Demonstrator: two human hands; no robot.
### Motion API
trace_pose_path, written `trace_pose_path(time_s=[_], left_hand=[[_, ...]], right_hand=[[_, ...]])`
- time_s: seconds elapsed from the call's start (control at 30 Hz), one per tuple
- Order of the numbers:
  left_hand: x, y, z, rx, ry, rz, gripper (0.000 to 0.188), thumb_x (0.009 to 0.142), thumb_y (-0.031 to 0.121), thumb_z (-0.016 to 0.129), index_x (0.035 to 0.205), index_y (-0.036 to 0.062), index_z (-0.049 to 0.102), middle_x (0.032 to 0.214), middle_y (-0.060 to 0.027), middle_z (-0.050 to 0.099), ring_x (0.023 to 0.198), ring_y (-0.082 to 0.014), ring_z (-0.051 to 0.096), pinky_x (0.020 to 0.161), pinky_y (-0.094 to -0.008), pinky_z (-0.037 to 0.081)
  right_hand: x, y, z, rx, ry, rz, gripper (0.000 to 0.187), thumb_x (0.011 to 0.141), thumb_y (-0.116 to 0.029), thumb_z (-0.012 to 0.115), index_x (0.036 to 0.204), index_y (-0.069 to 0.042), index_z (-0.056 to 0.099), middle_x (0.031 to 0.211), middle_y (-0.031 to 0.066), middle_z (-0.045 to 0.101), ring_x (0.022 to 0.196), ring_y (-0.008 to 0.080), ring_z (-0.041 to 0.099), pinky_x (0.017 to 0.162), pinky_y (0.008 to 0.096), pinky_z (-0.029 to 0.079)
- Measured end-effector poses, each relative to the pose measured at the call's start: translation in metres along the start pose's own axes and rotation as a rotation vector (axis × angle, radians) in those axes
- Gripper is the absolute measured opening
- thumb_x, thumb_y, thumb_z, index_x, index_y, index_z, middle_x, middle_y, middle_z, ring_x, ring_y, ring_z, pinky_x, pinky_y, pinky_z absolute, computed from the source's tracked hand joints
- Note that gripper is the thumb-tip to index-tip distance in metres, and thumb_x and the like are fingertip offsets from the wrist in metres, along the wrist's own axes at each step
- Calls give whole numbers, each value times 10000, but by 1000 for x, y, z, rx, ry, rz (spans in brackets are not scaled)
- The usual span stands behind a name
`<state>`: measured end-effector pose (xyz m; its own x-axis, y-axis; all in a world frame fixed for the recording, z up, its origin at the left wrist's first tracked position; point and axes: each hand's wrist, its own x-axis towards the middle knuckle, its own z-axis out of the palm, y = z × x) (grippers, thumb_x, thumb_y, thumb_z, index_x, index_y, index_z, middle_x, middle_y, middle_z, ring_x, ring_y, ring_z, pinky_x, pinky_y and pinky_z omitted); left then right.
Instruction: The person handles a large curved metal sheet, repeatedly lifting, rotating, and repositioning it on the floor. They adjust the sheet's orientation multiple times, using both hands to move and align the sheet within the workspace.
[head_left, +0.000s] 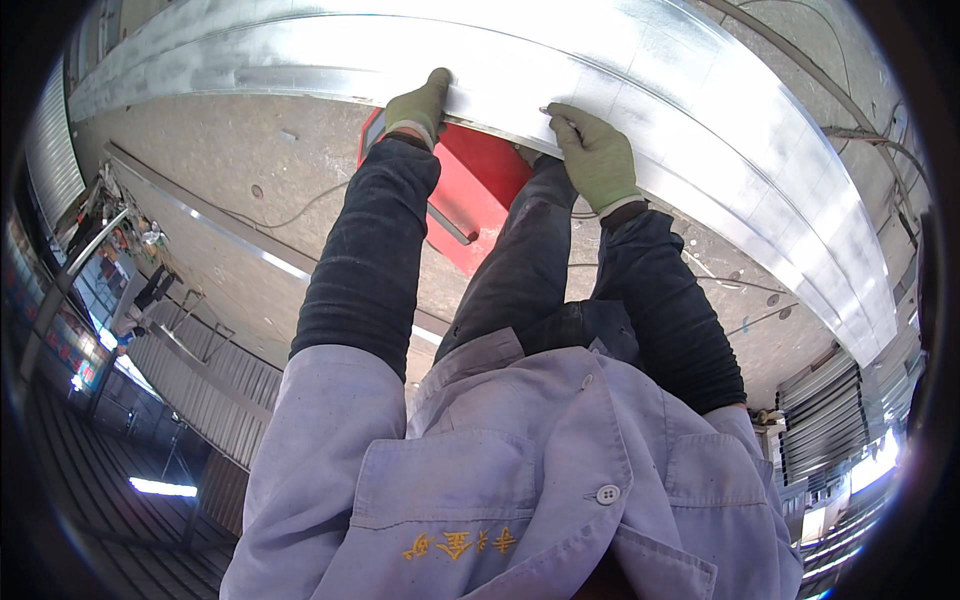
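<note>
A long, shiny silver metal sheet with lengthwise seams stretches across the top of the view. My left hand, in a green work glove, is closed on the near edge of the sheet, its thumb pointing away from me over the top. Farther right, my right hand, gloved the same way, rests at the sheet with its fingers bent together. A small dark tip shows at its thumb and forefinger; what it belongs to is too small to tell.
Under the sheet's near edge, by my legs, stands a red metal piece with a dark bar on it. A thin cable runs over the concrete floor. A long metal strip lies left; corrugated panels are at the right.
</note>
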<state>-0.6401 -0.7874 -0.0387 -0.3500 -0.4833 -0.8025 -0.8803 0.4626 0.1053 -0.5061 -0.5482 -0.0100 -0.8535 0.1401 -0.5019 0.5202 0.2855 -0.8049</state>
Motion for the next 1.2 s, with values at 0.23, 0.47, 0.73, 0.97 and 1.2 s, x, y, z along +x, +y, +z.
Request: trace_pose_path(time_s=[0.23,0.47,0.73,0.97,1.2], left_hand=[[8,-7,-1,-48,-17,7,423,836,549,766,794,132,716,700,-10,582,597,-164,554,577,-339,431],[6,-5,-1,-29,-10,29,457,805,557,793,821,106,726,749,-32,616,634,-178,588,602,-351,470],[2,-2,-4,-15,-24,-20,498,794,580,800,877,93,740,799,-48,644,666,-192,613,642,-367,502],[-3,1,-5,2,-34,-26,493,804,584,789,878,99,744,798,-47,643,668,-191,610,641,-366,498],[-2,0,-6,1,-49,-22,501,803,593,776,869,98,742,805,-50,649,672,-191,612,643,-365,500]], right_hand=[[-1,4,-4,-230,18,-104,296,1045,-300,621,1226,-127,778,1130,174,780,1020,375,745,900,445,590],[-1,6,-3,-196,16,-108,294,1044,-308,623,1227,-138,779,1141,164,780,1023,367,747,902,447,591],[2,1,-5,-350,-1,-207,284,1038,-289,613,1227,-142,766,1148,131,782,1018,361,742,895,459,591],[0,0,-6,-380,-3,-216,279,1038,-273,603,1233,-149,758,1143,122,781,1000,356,742,892,466,588],[4,-2,-12,-482,-30,-251,272,1055,-308,603,1228,-164,756,1122,117,788,957,366,750,838,474,598]])
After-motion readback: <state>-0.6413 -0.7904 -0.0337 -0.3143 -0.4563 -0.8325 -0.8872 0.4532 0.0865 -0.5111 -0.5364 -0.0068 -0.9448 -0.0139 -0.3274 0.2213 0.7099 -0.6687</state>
